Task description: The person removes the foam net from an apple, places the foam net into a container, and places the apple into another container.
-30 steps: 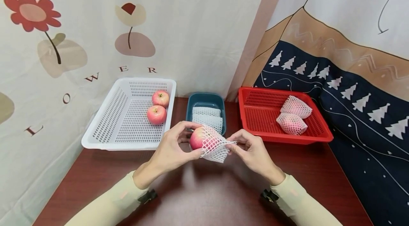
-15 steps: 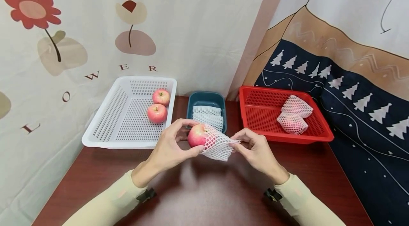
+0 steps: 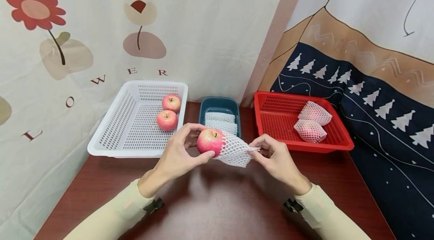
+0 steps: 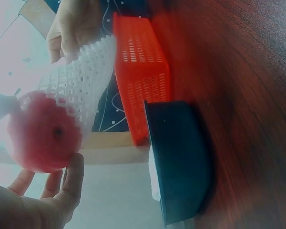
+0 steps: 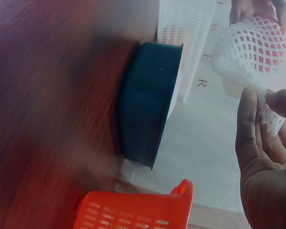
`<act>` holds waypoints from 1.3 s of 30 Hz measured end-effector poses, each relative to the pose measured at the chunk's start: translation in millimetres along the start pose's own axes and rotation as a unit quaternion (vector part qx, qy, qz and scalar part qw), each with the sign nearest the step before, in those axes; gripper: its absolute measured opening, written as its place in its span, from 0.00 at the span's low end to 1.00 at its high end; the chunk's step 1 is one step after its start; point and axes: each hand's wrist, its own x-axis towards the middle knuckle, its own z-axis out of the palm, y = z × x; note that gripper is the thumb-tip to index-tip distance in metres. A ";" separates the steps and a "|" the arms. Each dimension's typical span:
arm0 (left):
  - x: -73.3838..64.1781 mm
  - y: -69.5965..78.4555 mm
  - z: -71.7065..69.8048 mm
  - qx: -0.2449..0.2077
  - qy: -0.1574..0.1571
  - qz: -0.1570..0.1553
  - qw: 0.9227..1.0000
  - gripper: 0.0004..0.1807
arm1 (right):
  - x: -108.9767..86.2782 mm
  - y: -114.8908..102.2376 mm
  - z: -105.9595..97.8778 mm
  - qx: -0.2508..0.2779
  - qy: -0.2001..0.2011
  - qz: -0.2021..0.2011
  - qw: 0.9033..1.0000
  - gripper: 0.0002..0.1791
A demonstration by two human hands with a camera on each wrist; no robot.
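My left hand (image 3: 181,153) grips a red apple (image 3: 208,142) by its bare left side, thumb in front and fingers behind. A white foam net sleeve (image 3: 235,151) covers the apple's right side and stretches off to the right. At the sleeve's far end my right hand (image 3: 276,161) pinches the gathered mesh between thumb and fingers, as the right wrist view shows with the bunched net (image 5: 267,107). Apple and sleeve are held above the table. From below, the left wrist view shows the apple's base (image 4: 45,136) bare, with fingertips around it.
At the left, a white basket (image 3: 101,142) holds two bare apples (image 3: 167,120). A dark teal bin (image 3: 220,102) with folded foam nets (image 3: 220,117) stands behind the hands. On the right, a red basket (image 3: 271,123) contains two netted apples (image 3: 310,130). Curtains hang behind the brown table (image 3: 217,210).
The apple has shifted slightly left and up, with more of it, including its stem, now bare. My right hand has moved right, drawing the sleeve end away from the apple.
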 end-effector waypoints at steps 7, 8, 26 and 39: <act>-0.6 0.5 -3.0 0.004 0.002 -0.004 1.000 0.39 | -0.5 0.4 -4.1 -0.010 0.005 0.004 1.000 0.20; -0.7 0.4 -3.3 0.007 0.003 -0.004 1.000 0.38 | -0.5 0.6 -4.6 -0.010 0.005 0.005 1.000 0.20; -2.2 -1.2 -7.7 0.002 0.012 -0.006 1.000 0.37 | 0.1 1.8 -16.1 -0.039 0.010 0.012 0.999 0.26; -4.6 -0.4 -12.5 0.025 0.028 -0.010 0.999 0.38 | 10.9 -3.5 -18.0 -0.115 0.049 -0.013 0.992 0.21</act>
